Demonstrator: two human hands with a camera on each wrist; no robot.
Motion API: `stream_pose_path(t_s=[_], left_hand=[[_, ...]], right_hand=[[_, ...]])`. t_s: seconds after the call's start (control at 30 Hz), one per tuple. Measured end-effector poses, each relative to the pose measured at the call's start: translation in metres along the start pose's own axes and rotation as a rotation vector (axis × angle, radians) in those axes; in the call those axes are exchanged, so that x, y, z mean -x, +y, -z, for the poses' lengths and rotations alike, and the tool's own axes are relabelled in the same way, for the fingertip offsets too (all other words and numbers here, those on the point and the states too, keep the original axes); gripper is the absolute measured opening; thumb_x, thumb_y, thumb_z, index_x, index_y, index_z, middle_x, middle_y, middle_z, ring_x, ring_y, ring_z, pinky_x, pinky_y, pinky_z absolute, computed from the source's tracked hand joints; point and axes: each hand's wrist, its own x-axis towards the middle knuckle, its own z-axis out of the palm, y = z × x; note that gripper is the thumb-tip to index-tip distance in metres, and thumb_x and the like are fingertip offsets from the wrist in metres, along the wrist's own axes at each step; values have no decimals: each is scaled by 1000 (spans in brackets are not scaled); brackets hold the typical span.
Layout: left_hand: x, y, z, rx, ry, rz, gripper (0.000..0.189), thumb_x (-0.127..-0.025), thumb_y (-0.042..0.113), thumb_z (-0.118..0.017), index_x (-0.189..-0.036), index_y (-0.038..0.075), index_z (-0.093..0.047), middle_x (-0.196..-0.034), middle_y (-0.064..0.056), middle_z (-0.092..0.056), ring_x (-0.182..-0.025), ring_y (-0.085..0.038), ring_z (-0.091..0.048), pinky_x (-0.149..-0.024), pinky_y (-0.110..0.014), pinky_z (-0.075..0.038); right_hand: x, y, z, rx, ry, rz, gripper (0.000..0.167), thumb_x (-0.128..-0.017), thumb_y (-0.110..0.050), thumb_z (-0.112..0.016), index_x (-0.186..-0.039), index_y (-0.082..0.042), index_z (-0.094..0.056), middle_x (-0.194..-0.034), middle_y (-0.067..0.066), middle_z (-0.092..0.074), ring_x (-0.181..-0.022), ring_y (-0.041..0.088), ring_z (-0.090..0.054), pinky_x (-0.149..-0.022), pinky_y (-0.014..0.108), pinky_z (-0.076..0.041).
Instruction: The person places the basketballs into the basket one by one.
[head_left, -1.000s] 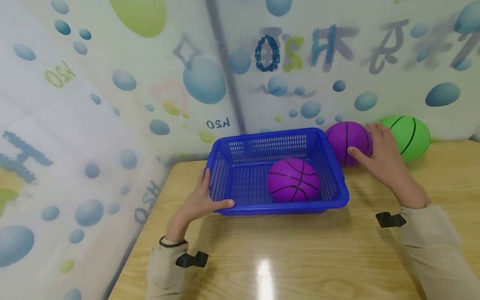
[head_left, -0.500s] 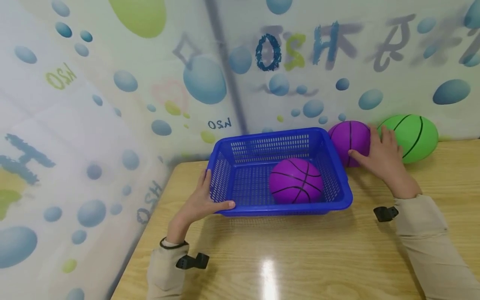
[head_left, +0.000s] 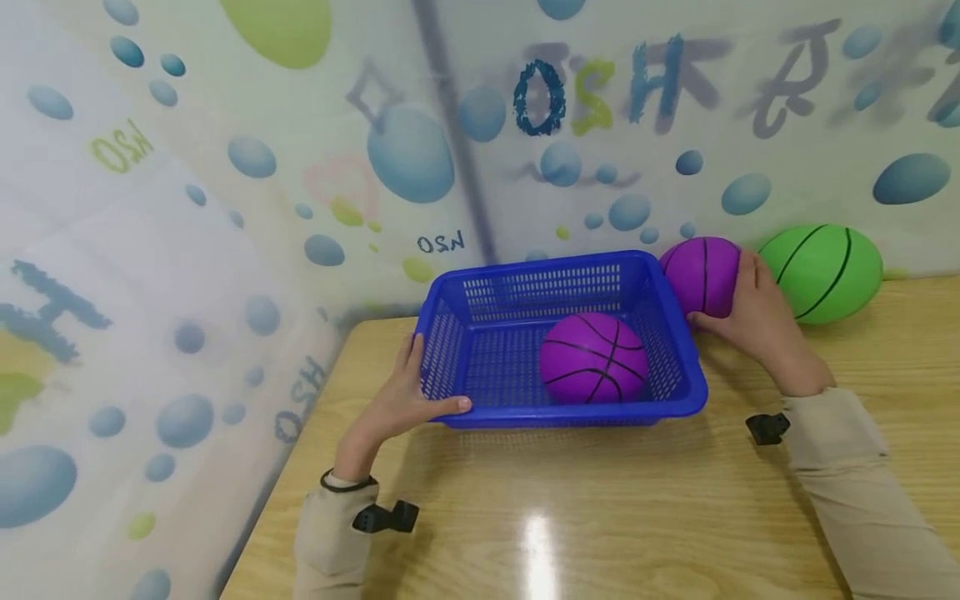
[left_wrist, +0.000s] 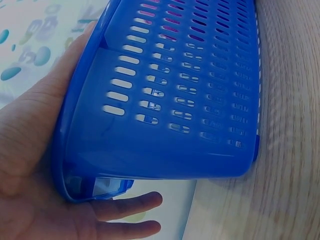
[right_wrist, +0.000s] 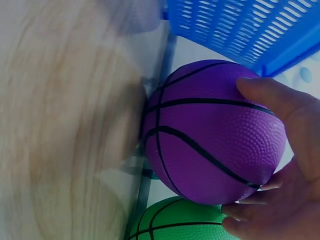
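A blue plastic basket (head_left: 480, 414) stands on the table with one purple ball (head_left: 594, 360) inside, marked with black basketball lines. My left hand (head_left: 401, 400) grips the basket's left front corner, thumb over the front rim. In the left wrist view two straight fingers (left_wrist: 131, 206) reach along its end wall. Against the basket's right end rests a second purple ball (head_left: 697, 275). My right hand (head_left: 765, 325) holds this ball, its thumb at the front and the fingers on the right side. The right wrist view shows the fingers between this ball (right_wrist: 210, 140) and a green ball (right_wrist: 175, 220).
The green ball (head_left: 825, 273) lies to the right, by the wall (head_left: 330, 150) printed with bubbles and letters. The wooden table (head_left: 600, 508) ends at that wall and at another wall on the left. A small black device (head_left: 386, 517) sits on each wrist.
My right hand has moved slightly left and closed in around the second purple ball, its fingers drawing away from the green ball. The left hand and the basket keep their places.
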Motion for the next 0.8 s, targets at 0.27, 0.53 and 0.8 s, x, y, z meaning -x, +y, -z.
stream_pose_path(t_s=[0.27,0.53,0.8], left_hand=[[0,1,2,-14,-7,14,124,-69,53,-76,-149,6,7,-153,-15,11,-136,-41,-12,-102,-56,-25],[-1,2,1,-8,-3,9,124,-69,52,-76,-149,8,7,-153,-15,8,-135,-39,-15,-102,-55,-26],[0,1,0,5,-7,17,124,-69,51,-77,-149,8,8,-153,-13,12,-137,-37,-9,-104,-54,-23]], right_hand=[[-1,3,-7,-31,48,4,111,-70,-20,-81,-142,12,-3,-137,41,-16,-111,62,-30,-88,69,-27],[0,2,-4,-36,114,10,108,-63,-20,-86,-139,13,-17,-127,43,-28,-107,62,-31,-84,70,-29],[1,-1,-5,15,51,-2,108,-68,-21,-82,-139,16,-9,-132,44,-17,-110,65,-22,-84,70,-25]])
